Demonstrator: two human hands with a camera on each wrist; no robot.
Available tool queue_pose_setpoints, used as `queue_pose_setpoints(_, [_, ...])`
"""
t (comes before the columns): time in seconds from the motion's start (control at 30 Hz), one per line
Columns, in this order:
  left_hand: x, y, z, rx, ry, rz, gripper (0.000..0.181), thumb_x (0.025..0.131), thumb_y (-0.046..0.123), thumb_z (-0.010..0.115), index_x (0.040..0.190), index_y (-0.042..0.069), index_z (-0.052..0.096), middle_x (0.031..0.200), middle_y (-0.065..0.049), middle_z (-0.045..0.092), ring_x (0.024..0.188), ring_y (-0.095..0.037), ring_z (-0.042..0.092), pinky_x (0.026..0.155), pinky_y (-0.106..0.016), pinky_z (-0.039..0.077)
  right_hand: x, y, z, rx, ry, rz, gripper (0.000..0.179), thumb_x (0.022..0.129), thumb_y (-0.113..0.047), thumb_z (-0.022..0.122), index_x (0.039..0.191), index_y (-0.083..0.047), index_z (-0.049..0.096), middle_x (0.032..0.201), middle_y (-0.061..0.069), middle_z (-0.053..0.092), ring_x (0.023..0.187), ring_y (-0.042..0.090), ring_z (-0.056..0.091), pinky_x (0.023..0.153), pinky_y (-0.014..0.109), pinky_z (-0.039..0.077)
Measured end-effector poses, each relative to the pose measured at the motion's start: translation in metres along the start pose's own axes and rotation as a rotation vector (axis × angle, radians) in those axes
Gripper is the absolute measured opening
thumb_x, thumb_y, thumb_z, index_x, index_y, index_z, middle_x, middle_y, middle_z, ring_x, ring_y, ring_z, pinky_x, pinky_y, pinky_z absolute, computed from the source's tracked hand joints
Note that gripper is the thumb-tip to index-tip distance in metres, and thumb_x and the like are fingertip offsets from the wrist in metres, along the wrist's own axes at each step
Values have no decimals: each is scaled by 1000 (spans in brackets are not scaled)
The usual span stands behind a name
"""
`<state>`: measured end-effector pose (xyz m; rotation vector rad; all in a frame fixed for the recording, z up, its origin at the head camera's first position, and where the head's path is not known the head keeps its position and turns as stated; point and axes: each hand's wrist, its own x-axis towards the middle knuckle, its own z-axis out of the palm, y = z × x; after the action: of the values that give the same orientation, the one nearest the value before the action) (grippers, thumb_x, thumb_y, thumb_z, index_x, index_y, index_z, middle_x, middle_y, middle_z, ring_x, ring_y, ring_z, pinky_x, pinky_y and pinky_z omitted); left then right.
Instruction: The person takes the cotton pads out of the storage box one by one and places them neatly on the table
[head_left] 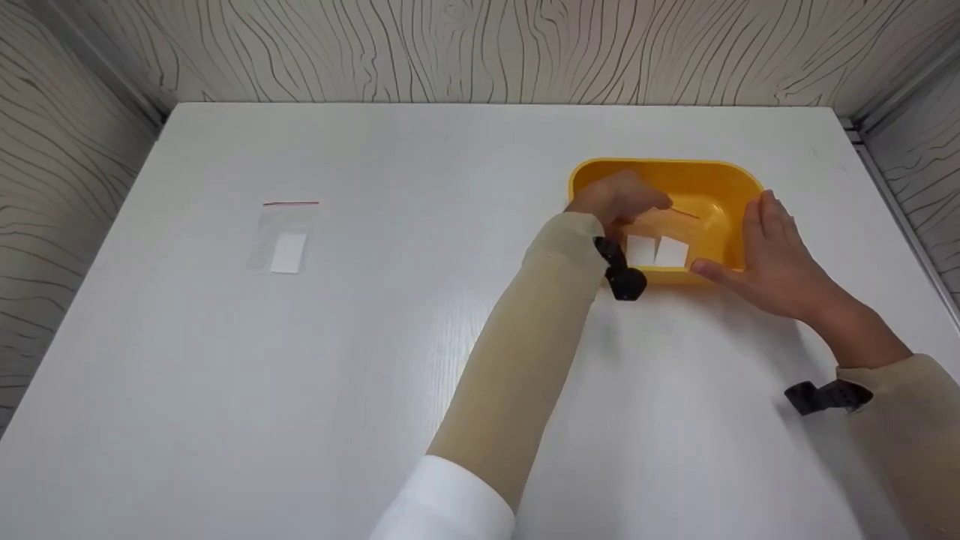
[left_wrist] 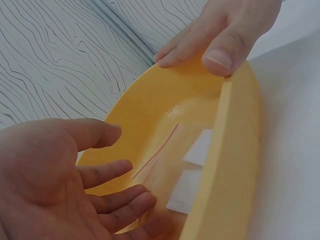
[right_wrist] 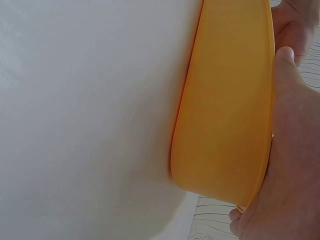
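A yellow plastic tub [head_left: 716,184] stands at the right of the white table. Inside it lie two white rectangles [head_left: 673,252] and a thin red line [left_wrist: 159,150], like the seal of a clear zip bag; how many bags there are I cannot tell. My left hand [head_left: 621,196] reaches over the tub's left side, its fingers loosely bent and spread above the tub floor with nothing seen between them. On the right end of the rim rests my right hand [head_left: 784,262], its fingers straight along the outside and its thumb at the near edge.
A clear zip bag [head_left: 288,238] with a red seal line and a white rectangle in it lies flat at the table's left. Wood-grain panels [head_left: 450,52] rise behind and beside the white table [head_left: 337,360]. Each wrist bears a small black camera mount [head_left: 624,279].
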<state>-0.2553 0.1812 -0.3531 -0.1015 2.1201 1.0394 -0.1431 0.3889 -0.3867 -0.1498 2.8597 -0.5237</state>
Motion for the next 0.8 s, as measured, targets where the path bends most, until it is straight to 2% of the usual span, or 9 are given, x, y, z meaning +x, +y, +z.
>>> queue_pose_setpoints(0.17, [2, -2, 2, -57, 8, -2, 28, 95, 44, 71, 112, 24, 63, 103, 2, 59, 89, -18, 56, 75, -29, 49, 0, 0, 0, 4, -2, 4, 119, 97, -61, 57, 149, 13, -20, 158, 29, -32, 146, 51, -25, 118, 63, -9])
queue_pose_setpoints(0.33, [3, -3, 4, -32, 2, 48, 26, 98, 43, 67, 105, 17, 67, 79, 0, 49, 75, -17, 49, 73, -29, 49, 1, -1, 0, 0, 8, 1, 120, 97, -60, 58, 149, 15, -19, 158, 32, -30, 146, 52, -23, 118, 64, -6])
queue_pose_setpoints(0.4, [3, -3, 5, -36, -8, 71, 26, 99, 41, 65, 104, 16, 66, 76, 0, 47, 73, -17, 48, 73, -30, 49, 1, -1, 0, -5, 14, 0, 120, 97, -60, 59, 149, 16, -18, 158, 34, -27, 147, 52, -21, 118, 65, -4])
queue_pose_setpoints(0.53, [1, -3, 8, -91, -20, 63, 23, 98, 38, 67, 105, 17, 68, 75, -1, 50, 72, -18, 49, 72, -30, 47, 1, -1, 0, -7, 11, 6, 120, 97, -60, 58, 149, 16, -19, 158, 34, -28, 146, 53, -22, 118, 66, -4])
queue_pose_setpoints(0.67, [1, -5, 11, -125, -36, 66, 22, 98, 36, 68, 103, 14, 69, 65, -3, 45, 60, -20, 42, 65, -30, 42, 1, 0, 0, -7, 9, 6, 120, 97, -61, 57, 149, 16, -19, 158, 33, -30, 146, 53, -22, 117, 68, -3])
queue_pose_setpoints(0.8, [3, -6, 11, -115, -37, 84, 20, 98, 33, 69, 98, 13, 72, 63, -3, 44, 55, -21, 40, 58, -29, 38, 1, 0, 1, -3, 13, -1, 121, 96, -61, 58, 149, 15, -19, 158, 32, -30, 147, 52, -21, 117, 67, -3])
